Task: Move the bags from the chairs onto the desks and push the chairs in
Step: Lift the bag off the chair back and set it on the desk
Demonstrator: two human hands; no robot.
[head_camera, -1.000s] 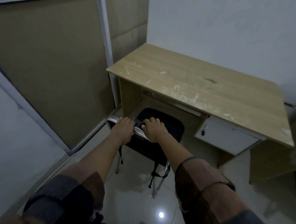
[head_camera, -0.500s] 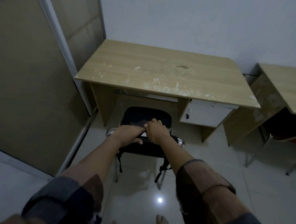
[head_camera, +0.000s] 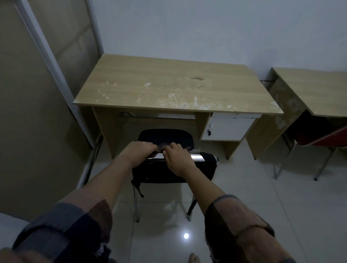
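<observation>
Head view, dim light. Black chair (head_camera: pixel 168 139) stands square to the desk (head_camera: pixel 175 87), seat front just at the desk's front edge, backrest toward the person. Kneehole between the desk's left side panel and the white drawer unit (head_camera: pixel 228 128) is wider than the seat; open floor shows on both sides of the chair legs. Left hand (head_camera: pixel 138 152) and right hand (head_camera: pixel 178 158) both lie over the shiny top rail (head_camera: pixel 195 157) of the backrest, close together left of the rail's middle, fingers curled down over its far side: both clenched on the rail. A dark fabric thing with loose straps (head_camera: pixel 137 188) drapes over the backrest and hangs down behind it; cannot tell whether it is a bag or a cover. Desk top bare apart from pale scuffs near the front edge and one dark stain (head_camera: pixel 196 78) toward the back right. Desk's back edge meets the white wall. Left: a tan partition (head_camera: pixel 29 103) with a pale metal frame runs close along the desk's left end, leaving a narrow strip of floor there. Right: a second desk (head_camera: pixel 321 93) stands just beside the first with a small gap between them; a red chair (head_camera: pixel 333 137) sits tucked partly under it, legs out on the tiles. Glossy white tile floor (head_camera: pixel 265 206) behind the black chair is open; one light spot reflects near the person's bare toes (head_camera: pixel 195 260) at the bottom edge.
</observation>
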